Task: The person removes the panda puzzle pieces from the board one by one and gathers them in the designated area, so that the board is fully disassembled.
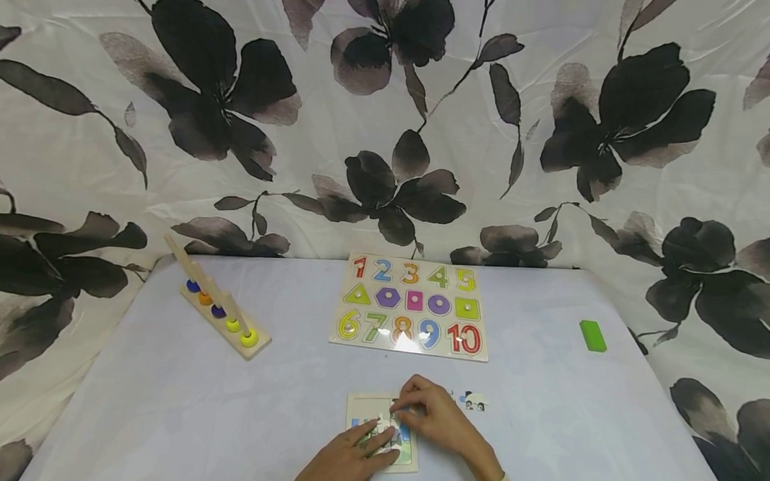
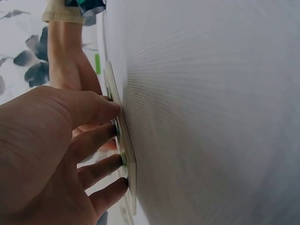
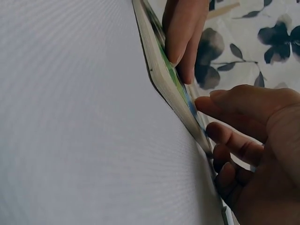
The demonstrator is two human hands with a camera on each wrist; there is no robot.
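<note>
A small wooden picture puzzle board (image 1: 360, 401) lies flat at the near side of the table, with green, blue and white pieces in it. My left hand (image 1: 348, 458) rests over its lower left part, fingers spread and fairly straight, fingertips on the picture; the left wrist view shows the thumb at the board's edge (image 2: 132, 178). With thumb and index fingertips, my right hand (image 1: 439, 416) pinches a small puzzle piece (image 1: 389, 415) at the board's upper right, its other fingers curled. The fingers mostly hide that piece. Just beyond the right hand lies a loose black-and-white puzzle piece (image 1: 475, 401).
A wooden number-and-shape board (image 1: 335, 331) lies at the back middle. At back left stands a wooden peg stand (image 1: 254, 345) with coloured rings. A green block (image 1: 593, 336) sits on the white-covered table (image 1: 226, 412) at right. Behind hangs a flowered cloth (image 1: 477, 152).
</note>
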